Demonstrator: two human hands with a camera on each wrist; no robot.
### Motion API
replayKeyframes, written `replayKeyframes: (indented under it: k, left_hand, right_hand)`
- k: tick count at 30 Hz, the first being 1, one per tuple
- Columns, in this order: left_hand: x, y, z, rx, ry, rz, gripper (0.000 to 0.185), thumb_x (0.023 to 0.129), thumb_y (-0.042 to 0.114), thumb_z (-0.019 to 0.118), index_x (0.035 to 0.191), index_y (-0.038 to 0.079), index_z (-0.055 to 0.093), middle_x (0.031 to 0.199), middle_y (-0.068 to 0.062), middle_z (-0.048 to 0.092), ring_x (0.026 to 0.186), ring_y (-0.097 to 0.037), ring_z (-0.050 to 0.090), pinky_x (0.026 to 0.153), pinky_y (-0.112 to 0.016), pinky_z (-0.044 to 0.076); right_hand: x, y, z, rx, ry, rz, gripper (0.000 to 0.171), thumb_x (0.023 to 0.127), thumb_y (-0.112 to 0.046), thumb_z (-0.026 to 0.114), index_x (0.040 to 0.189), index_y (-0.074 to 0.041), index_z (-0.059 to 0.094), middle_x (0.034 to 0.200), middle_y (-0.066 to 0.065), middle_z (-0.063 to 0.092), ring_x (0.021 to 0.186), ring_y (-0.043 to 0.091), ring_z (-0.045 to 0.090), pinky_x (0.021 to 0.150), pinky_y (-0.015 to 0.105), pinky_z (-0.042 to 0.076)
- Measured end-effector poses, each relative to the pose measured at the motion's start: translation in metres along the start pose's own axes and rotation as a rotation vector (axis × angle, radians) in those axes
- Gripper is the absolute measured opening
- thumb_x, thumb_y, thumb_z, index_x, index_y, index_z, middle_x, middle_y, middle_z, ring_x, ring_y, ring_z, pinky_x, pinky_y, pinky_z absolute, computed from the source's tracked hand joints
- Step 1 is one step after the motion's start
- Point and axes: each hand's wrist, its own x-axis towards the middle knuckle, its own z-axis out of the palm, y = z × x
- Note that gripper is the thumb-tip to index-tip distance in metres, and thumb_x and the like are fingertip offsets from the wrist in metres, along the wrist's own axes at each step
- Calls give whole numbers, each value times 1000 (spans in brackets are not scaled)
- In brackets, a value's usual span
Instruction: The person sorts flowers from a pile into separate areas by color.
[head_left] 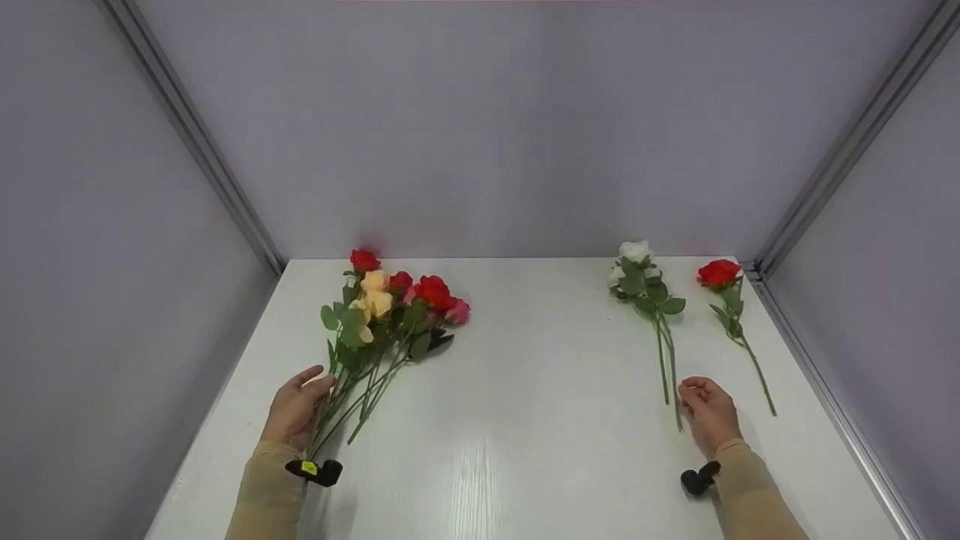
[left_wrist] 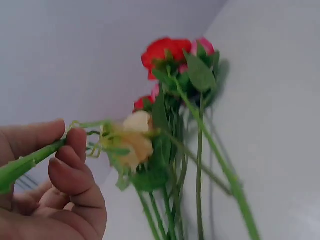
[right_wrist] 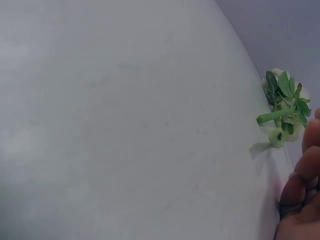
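Gathering stems: left hand (head_left: 296, 411) pinches bunch (head_left: 386, 315) by its stems near table's (head_left: 525, 450) left edge. Right hand (head_left: 709, 412), fingers loosely curled and holding nothing, rests just beside white rose (head_left: 637, 274) stem near right edge. Better to take that stem low, pinch gently, lift without dragging leaves.

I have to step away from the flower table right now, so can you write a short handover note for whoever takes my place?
Left hand: holds the stems of the mixed bunch of red, peach and pink flowers lying at the table's left side.
Right hand: fingers loosely curled, holding nothing, resting beside the lower end of the white flower.
Single red flower: lies apart, far right.
Done: several stems lie together in the bunch.
Left: the white and the single red flower lie outside the bunch.
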Motion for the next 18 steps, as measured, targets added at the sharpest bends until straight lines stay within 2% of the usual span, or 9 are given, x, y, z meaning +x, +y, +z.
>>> replayKeyframes:
  k: [3,6,8,9,11,13,16,18]
  left_hand:
    - [-3,3,9,-190,-39,-63,67,97,18,58,151,3,21,123,-5,49,107,-12,51,95,-27,42]
    - [-5,3,16,-405,-83,-111,59,97,10,57,147,1,28,121,-3,50,108,-11,50,99,-24,39]
    - [-6,1,20,-509,-97,-128,48,96,6,58,140,0,39,113,-3,56,100,-10,54,92,-22,43]
    - [-6,-1,22,-525,-105,-131,43,95,5,58,135,1,43,108,-3,58,95,-10,56,88,-21,45]
    - [-6,-3,27,-512,-105,-130,37,94,7,60,128,2,45,100,-2,60,88,-10,56,79,-20,47]
    - [-5,-5,35,-426,-103,-118,42,94,12,62,130,4,43,100,-2,57,89,-11,54,74,-20,46]
    - [-3,-7,49,-277,-103,-95,59,93,24,65,140,6,35,115,-2,49,104,-14,45,84,-25,40]
    - [-1,-9,60,-239,-91,-80,63,92,27,66,142,6,34,122,-4,45,109,-16,41,86,-26,37]
  right_hand:
    - [0,1,-2,-11,-7,8,36,95,-30,61,116,-3,51,91,5,57,84,14,54,71,23,47]
    - [0,1,-3,-10,-14,5,35,95,-29,61,115,-3,52,91,5,58,84,14,55,72,23,47]
    - [0,1,-4,-23,-11,1,34,95,-29,61,115,-3,52,90,3,58,84,14,55,72,23,47]
    - [0,1,-5,-31,-8,1,34,96,-30,61,114,-3,52,89,3,58,85,14,55,72,23,47]
    - [-2,-2,-6,-49,4,-1,34,96,-29,60,114,-2,52,90,3,58,85,15,55,72,24,46]
    - [-4,-6,-5,-81,24,-3,34,96,-30,60,114,-2,53,91,5,59,85,15,56,71,23,46]
    - [-9,-15,2,-114,42,-17,33,97,-28,59,114,-1,54,92,11,60,81,15,55,65,23,46]
    - [-13,-24,12,-139,22,-34,33,97,-27,58,116,0,54,96,15,60,80,14,55,66,24,47]
